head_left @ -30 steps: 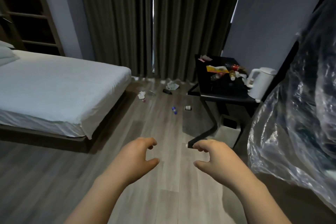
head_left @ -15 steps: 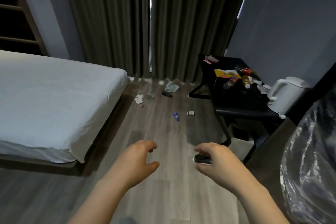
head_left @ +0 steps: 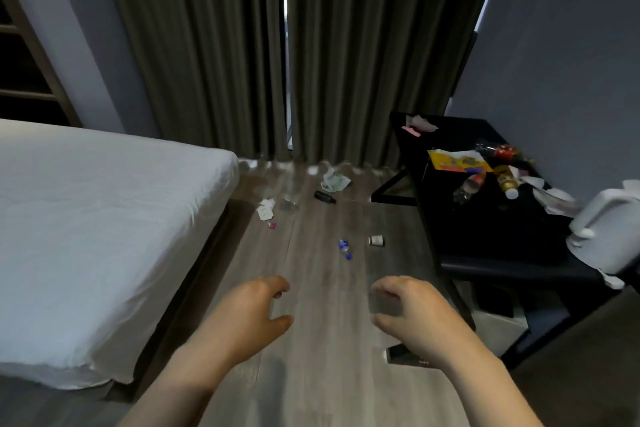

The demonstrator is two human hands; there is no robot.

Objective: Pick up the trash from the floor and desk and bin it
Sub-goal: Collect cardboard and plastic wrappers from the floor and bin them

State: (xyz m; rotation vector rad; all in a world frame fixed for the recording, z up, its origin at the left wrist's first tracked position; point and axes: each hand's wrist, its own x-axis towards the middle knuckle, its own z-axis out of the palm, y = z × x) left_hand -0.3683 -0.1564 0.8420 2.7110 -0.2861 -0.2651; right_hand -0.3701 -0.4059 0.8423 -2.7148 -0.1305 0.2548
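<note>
Litter lies on the wood floor ahead: a small blue bottle, a small white cup, a dark bottle, crumpled paper, a white wrapper and a pink scrap. The black desk at right carries a yellow packet, bottles and tissues. A grey bin stands under the desk. My left hand and my right hand hover in front of me, fingers loosely curled, holding nothing.
A bed with a white sheet fills the left side. Dark curtains hang at the far wall. A white kettle sits at the desk's near right corner. The desk's foot lies beneath my right wrist.
The view has moved forward and turned left; the clear plastic bag at right has left the frame. Litter and desk appear closer. Both hands keep the same loose pose.
</note>
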